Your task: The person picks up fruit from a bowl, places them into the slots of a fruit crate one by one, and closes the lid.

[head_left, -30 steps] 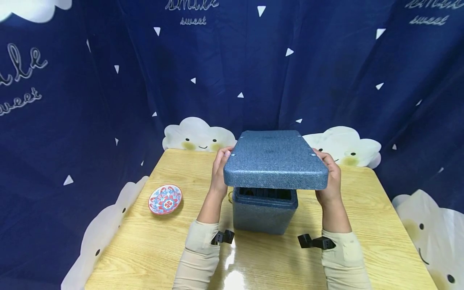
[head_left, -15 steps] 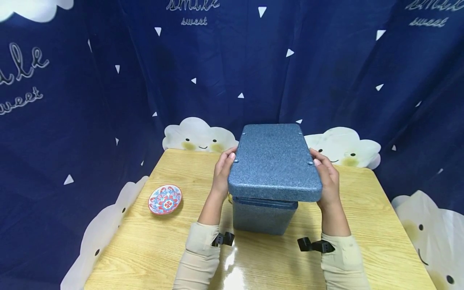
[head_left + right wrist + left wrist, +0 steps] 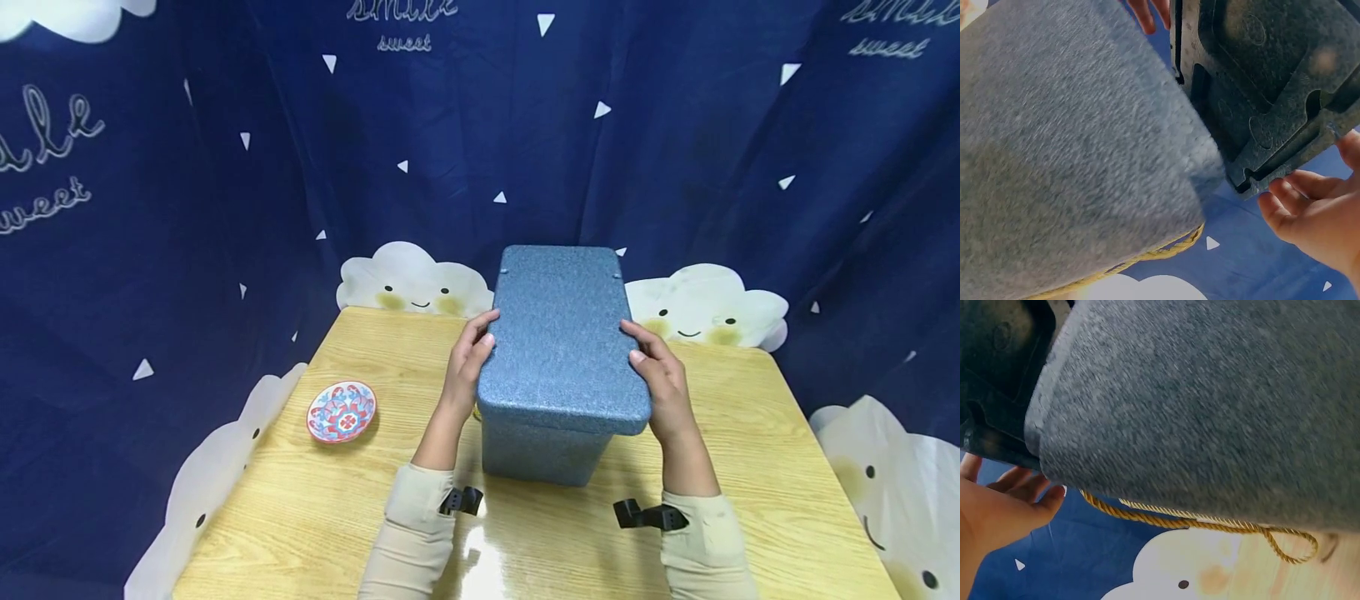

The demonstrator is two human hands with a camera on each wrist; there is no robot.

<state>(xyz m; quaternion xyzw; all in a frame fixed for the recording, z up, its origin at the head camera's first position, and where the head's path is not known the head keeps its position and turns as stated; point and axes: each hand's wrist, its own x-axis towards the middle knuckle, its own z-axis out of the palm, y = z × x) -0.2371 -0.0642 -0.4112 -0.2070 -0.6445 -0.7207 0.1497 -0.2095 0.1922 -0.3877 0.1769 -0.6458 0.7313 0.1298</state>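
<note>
A blue-grey foam box lid (image 3: 564,333) is held between both hands, over the box (image 3: 543,456) standing on the table. My left hand (image 3: 463,371) grips the lid's left edge, thumb on the side near its top. On the opposite edge my right hand (image 3: 664,379) holds it the same way. From above, the lid covers the box opening. In the right wrist view the moulded underside of the lid (image 3: 1272,81) shows beyond the box wall (image 3: 1079,137), with fingertips curled under its edge. A gold twisted rope (image 3: 1147,518) runs along the box's side and ends in a loop.
A red, white and blue patterned plate (image 3: 342,412) sits on the left part of the wooden table (image 3: 277,500). Behind hangs a dark blue curtain (image 3: 450,125) with white triangles and smiling clouds. A small black camera is strapped to each wrist.
Both hands have lowered the lid toward the box and levelled it, bringing its near edge down. The dark box opening, visible one second ago, is now hidden beneath it. The plate has stayed put.
</note>
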